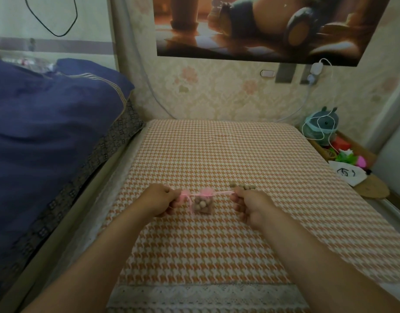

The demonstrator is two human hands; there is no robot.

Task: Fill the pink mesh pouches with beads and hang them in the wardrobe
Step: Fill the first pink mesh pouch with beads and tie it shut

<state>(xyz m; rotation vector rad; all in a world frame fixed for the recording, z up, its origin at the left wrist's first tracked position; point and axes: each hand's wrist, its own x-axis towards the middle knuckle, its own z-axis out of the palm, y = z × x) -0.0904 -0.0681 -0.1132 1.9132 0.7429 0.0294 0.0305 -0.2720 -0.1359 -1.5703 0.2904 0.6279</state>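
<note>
My left hand [161,199] and right hand [251,206] are both out over the middle of the table, fingers curled in. Each one pinches an end of the pink ribbon [224,192], which runs straight across between them. The pouch [203,203] hangs from the ribbon midway between my hands, its mouth gathered into a frill. Its bottom is at the cloth, though I cannot tell whether it rests there or hangs just clear. Brown beads [203,205] show through the mesh. At my left fingers a loose bunch of pink sits against the knuckles, and I cannot tell whether it is more ribbon or more mesh.

A short row of loose beads [242,186] lies on the cloth just beyond my right fingertips, close to the ribbon end.

The tablecloth [217,150] is orange and white check. There is bare cloth on every side of my hands, most of it toward the far edge by the wall. The near edge ends in a lace trim [205,294] under my forearms. Along the table's left edge stands the bed with its blue quilt [47,120], raised above the tabletop. Past the right edge are a grey plush toy [323,125], a white drawn-on bag [348,173] and a woven mat [373,188], well apart from my right hand.
</note>
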